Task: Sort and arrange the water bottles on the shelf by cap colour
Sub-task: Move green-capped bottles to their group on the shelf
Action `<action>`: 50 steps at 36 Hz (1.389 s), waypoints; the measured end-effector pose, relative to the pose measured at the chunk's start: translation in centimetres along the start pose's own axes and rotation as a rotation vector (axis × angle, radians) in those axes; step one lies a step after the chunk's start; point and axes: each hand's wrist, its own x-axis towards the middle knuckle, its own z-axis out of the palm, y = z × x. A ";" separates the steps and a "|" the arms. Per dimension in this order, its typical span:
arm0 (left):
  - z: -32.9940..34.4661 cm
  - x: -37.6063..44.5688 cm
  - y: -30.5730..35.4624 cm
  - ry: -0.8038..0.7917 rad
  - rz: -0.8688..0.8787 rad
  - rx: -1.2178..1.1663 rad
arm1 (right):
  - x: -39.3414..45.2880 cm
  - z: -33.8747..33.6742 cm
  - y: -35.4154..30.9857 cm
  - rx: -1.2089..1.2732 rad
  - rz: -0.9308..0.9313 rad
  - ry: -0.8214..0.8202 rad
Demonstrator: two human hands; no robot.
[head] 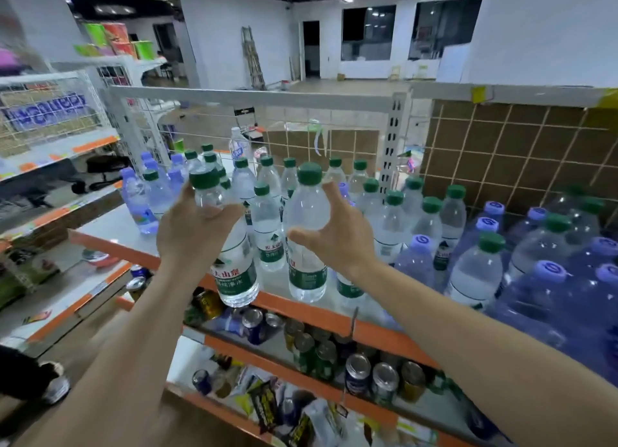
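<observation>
My left hand (192,227) grips a green-capped water bottle (234,266) round its shoulder and holds it tilted, its base past the front edge of the top shelf (110,226). My right hand (334,237) is spread open just right of another green-capped bottle (306,232) that stands at the shelf front, fingers near its shoulder without clasping it. Several green-capped bottles (267,219) stand in the shelf's middle. Purple-capped bottles stand at the far left (137,199) and crowd the right side (548,292), where a few green-capped ones (478,269) are mixed in.
A white wire-mesh back panel (254,99) rims the shelf. Lower shelves hold drink cans (357,373) and snack packets (267,403). Another shelving unit (50,145) stands to the left, with an aisle between.
</observation>
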 end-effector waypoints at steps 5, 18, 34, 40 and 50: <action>0.3 3.1 -3.1 -0.025 -0.043 -0.039 | 1.9 3.5 0.4 -0.033 -0.002 -0.050; 1.6 11.2 -11.0 -0.162 -0.073 -0.073 | 7.2 11.9 0.2 -0.097 0.051 -0.240; 6.6 16.8 -16.8 -0.384 0.188 -0.100 | 7.9 19.3 -1.0 -0.135 0.312 -0.072; 7.1 17.5 -17.2 -0.410 0.271 -0.072 | 7.6 20.5 -1.9 -0.124 0.397 0.000; 7.4 17.0 -17.6 -0.237 0.303 -0.081 | 7.3 21.9 -3.0 -0.218 0.370 0.089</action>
